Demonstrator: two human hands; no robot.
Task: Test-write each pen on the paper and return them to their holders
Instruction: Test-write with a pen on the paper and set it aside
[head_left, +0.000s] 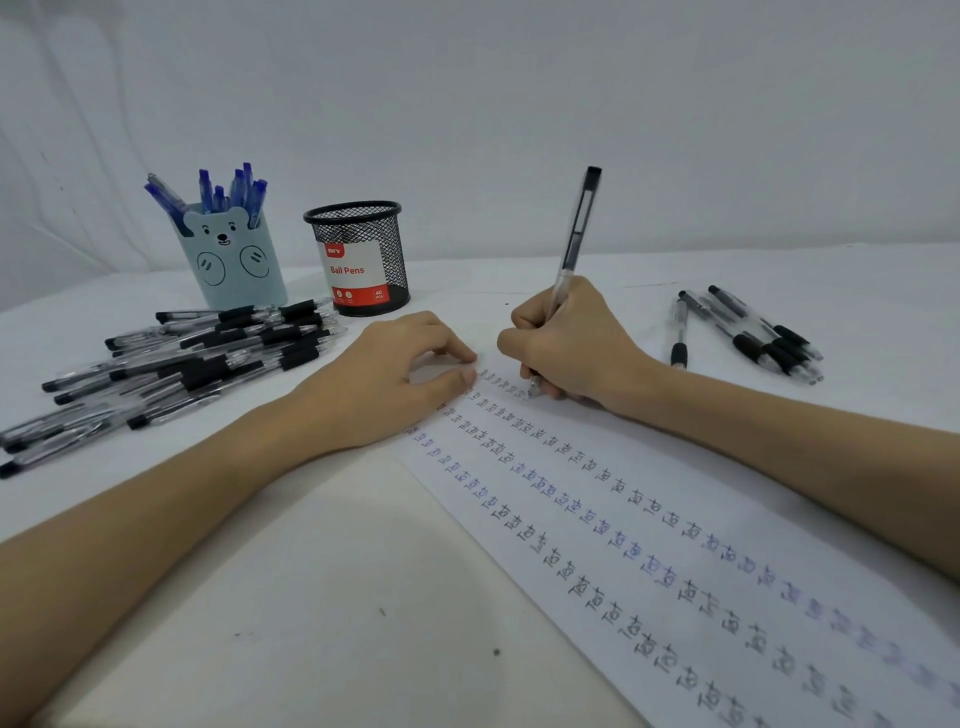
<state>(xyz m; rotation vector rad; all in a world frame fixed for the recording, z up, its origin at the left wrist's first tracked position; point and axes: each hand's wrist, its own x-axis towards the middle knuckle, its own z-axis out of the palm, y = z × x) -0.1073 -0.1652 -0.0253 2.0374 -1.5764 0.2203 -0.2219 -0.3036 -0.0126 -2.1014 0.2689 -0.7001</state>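
My right hand (571, 348) grips a clear pen with a black cap (574, 239), its tip touching the top of the paper (649, 545). Rows of black and blue test marks cover the sheet. My left hand (395, 374) rests on the paper's upper left corner, fingers loosely curled, holding nothing. A light blue bear holder (236, 260) at the back left holds several blue pens. Beside it stands a black mesh holder (363, 260) with a "Ball Pens" label; no pens show above its rim.
A large pile of black pens (182, 364) lies on the white table left of my left hand. A smaller bunch of black pens (748, 332) lies to the right of my right hand. A white wall stands behind the table.
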